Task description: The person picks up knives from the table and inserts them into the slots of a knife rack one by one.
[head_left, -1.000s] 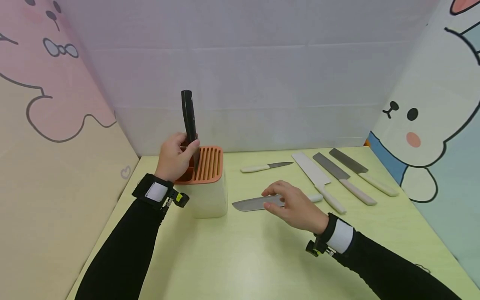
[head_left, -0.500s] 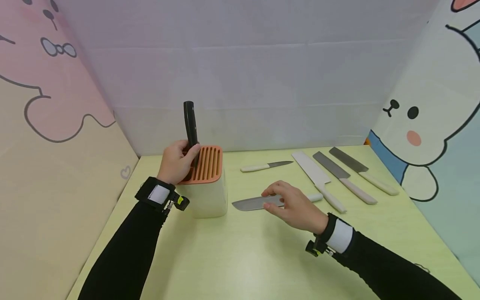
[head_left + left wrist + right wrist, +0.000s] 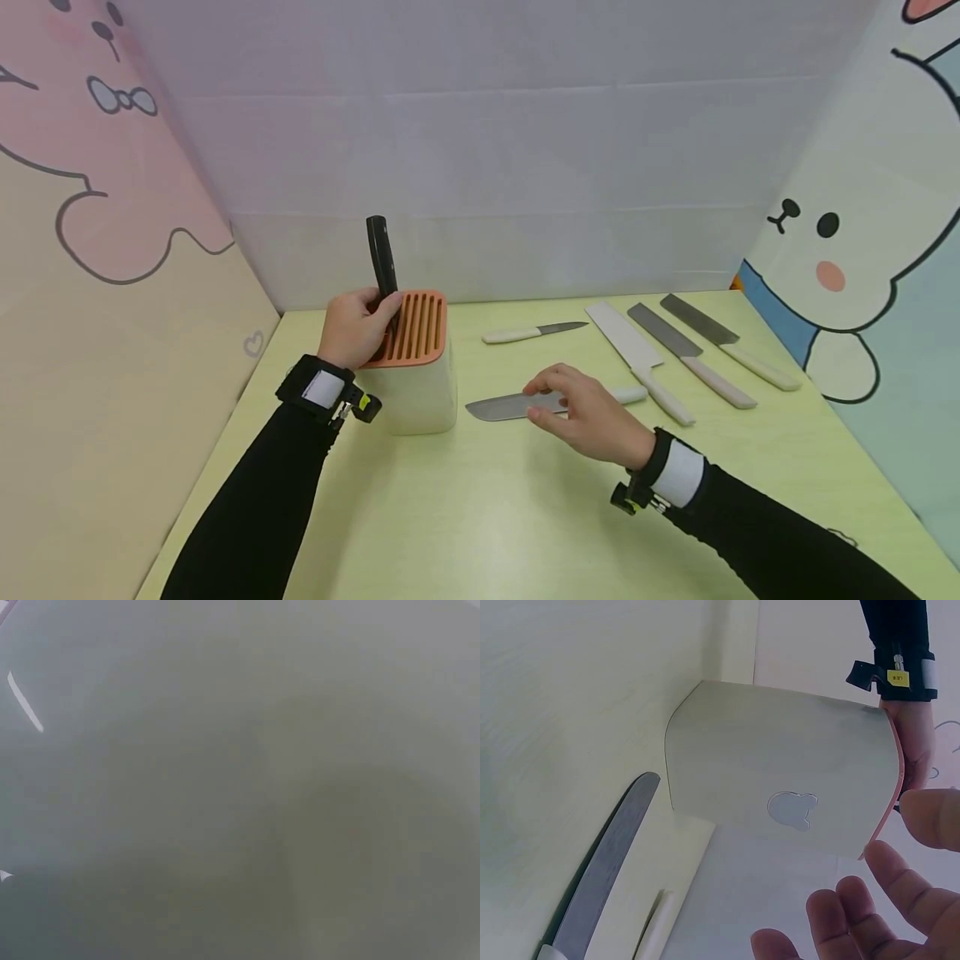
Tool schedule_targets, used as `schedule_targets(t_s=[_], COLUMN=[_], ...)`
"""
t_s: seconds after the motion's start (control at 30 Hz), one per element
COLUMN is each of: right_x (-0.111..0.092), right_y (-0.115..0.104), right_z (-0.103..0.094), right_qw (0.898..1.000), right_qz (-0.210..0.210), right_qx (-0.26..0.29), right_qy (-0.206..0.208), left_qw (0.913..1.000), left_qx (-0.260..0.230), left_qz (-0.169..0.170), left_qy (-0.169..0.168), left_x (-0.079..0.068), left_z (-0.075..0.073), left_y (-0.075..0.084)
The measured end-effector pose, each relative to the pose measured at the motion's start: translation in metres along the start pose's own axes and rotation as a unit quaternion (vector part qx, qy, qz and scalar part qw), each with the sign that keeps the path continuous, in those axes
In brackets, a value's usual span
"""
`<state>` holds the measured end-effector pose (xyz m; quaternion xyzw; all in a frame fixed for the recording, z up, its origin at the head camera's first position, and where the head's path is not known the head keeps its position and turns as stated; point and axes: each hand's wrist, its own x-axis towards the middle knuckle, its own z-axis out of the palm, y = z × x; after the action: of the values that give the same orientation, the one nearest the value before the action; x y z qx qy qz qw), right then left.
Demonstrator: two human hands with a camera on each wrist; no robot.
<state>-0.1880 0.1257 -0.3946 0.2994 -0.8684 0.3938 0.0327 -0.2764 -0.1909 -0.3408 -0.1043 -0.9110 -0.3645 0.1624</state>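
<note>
Block (image 3: 414,403), orange-topped, just below left hand (image 3: 350,330); its thumb and fingers pinch black-handled knife (image 3: 382,254), handle standing above them, blade down at the block top. Right hand (image 3: 588,414) holds nothing, fingers loosely bent over long white-handled knife (image 3: 498,408); small white-handled knife (image 3: 534,332) beyond its fingertips.

**Around your work area**

Yellow-green table (image 3: 480,517) below you, glare near its front middle. Toward the back, small knife (image 3: 537,332) lies flat, pale handle left, tip right. To its right, side by side on a slant: white-bladed cleaver (image 3: 636,358), inner grey-bladed knife (image 3: 686,351), outer grey-bladed knife (image 3: 725,339), pale handles all angled toward you. Beyond, creased pale wall sheet (image 3: 487,150). Your left: cartoon panel (image 3: 112,400) with pink figure (image 3: 135,196). Your right: white cartoon animal (image 3: 877,192), coral cheek (image 3: 830,276).
</note>
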Motion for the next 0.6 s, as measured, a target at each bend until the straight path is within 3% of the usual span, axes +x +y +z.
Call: schedule_targets(t_s=[0.6], right_x=[-0.0011], right_y=[0.0047], right_z=[0.0046], right_qw=[1.000], right_qz=[0.000], right_qx=[-0.002], right_qy=[-0.002], left_qw=[0.9993], left_qx=[0.015], left_qz=[0.035], left_qy=[0.004], left_x=[-0.0002], left_z=[0.0034], left_y=[-0.0022])
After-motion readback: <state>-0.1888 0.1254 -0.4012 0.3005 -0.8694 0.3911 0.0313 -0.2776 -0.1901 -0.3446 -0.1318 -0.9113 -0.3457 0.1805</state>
